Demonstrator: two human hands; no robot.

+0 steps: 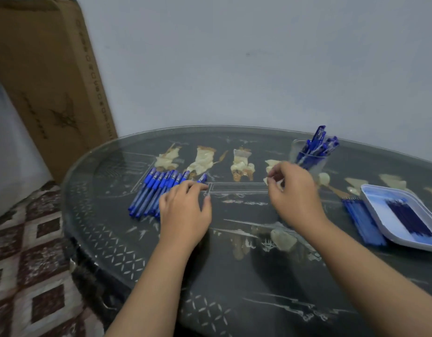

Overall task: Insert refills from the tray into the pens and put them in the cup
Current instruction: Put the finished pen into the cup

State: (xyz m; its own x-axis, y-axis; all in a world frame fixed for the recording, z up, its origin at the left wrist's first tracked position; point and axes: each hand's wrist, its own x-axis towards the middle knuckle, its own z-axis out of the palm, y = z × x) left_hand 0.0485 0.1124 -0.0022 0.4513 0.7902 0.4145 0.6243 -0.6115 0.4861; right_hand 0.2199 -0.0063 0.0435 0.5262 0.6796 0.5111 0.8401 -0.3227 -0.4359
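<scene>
A row of several blue capped pens [153, 190] lies on the table's left half. My left hand [186, 212] rests over the right end of that row, its fingers fairly straight on the last pen [203, 178], thumb off to the side. My right hand [295, 193] hovers left of the clear cup [317, 164], which holds several blue pens. Its fingers are loosely curled and I see nothing in them. At the far right a white tray [380, 205] holds dark blue refills [409, 218].
A bundle of blue refills [363, 220] lies on the table left of the tray. The round glass-topped table [234, 263] is dark with pale inlaid figures. A cardboard box [47, 76] leans on the wall at left, and patterned carpet [28, 263] covers the floor.
</scene>
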